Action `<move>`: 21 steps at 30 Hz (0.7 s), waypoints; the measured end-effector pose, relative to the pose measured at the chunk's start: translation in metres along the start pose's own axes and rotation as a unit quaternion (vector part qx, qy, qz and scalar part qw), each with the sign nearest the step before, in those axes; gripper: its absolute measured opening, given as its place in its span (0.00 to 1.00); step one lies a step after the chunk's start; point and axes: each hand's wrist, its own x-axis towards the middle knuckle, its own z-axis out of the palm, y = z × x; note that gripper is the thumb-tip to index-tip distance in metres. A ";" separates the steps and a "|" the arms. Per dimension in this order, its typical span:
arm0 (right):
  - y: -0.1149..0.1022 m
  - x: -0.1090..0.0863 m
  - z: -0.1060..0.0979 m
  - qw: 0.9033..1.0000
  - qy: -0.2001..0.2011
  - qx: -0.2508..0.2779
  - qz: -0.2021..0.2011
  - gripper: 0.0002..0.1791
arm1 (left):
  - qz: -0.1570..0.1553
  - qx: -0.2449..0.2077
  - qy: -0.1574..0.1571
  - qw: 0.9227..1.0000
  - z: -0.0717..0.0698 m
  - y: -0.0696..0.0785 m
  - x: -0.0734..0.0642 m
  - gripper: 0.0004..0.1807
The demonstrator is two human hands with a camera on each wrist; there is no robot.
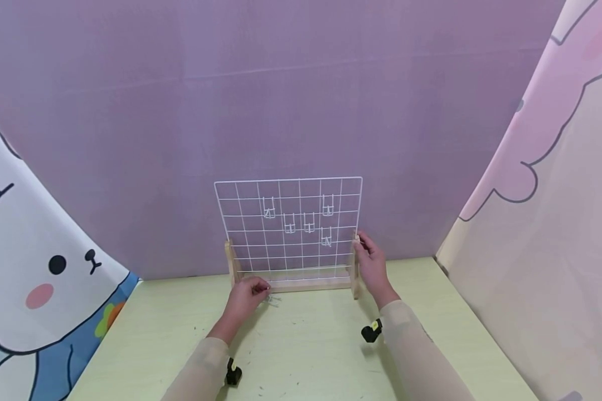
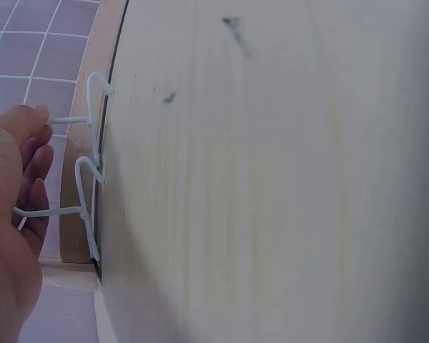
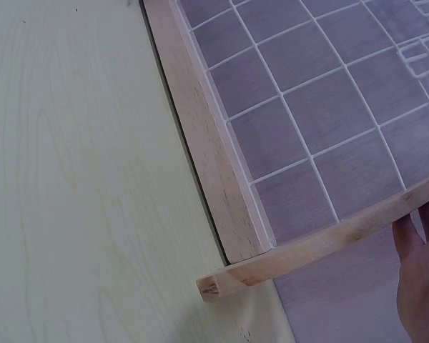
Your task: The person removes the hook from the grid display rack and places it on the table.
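My left hand (image 1: 246,296) pinches a white wire hook (image 2: 93,136) between thumb and fingers, low in front of the rack's left side. Two bent prongs of the hook show in the left wrist view; the part between my fingers is hidden. My right hand (image 1: 373,268) holds the upper end of the rack's right wooden post (image 3: 307,256). In the right wrist view only part of that hand shows at the edge. The white wire grid (image 1: 291,244) stands upright in its wooden base (image 1: 311,284). Several white hooks (image 1: 269,211) hang on its upper and middle wires.
The rack stands on a pale wood-grain table (image 1: 301,345), close to a purple backdrop (image 1: 301,100). A cartoon-printed cloth (image 1: 55,301) rises on the left, and another printed cloth (image 1: 547,234) on the right. Small dark specks dot the tabletop.
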 end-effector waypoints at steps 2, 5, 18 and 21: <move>0.000 0.000 0.000 1.000 0.000 -0.002 -0.001 0.24 | 0.000 0.002 0.001 1.000 0.000 0.000 0.000 0.04; -0.001 0.000 0.001 1.000 0.000 -0.002 0.000 0.25 | -0.001 0.001 0.002 1.000 0.000 0.001 0.000 0.04; -0.002 -0.002 0.000 1.000 0.001 -0.007 0.005 0.26 | -0.014 -0.005 0.004 1.000 0.000 0.005 -0.002 0.05; -0.003 -0.002 0.001 1.000 0.003 -0.009 0.003 0.26 | -0.016 -0.008 0.004 1.000 -0.001 0.006 -0.003 0.07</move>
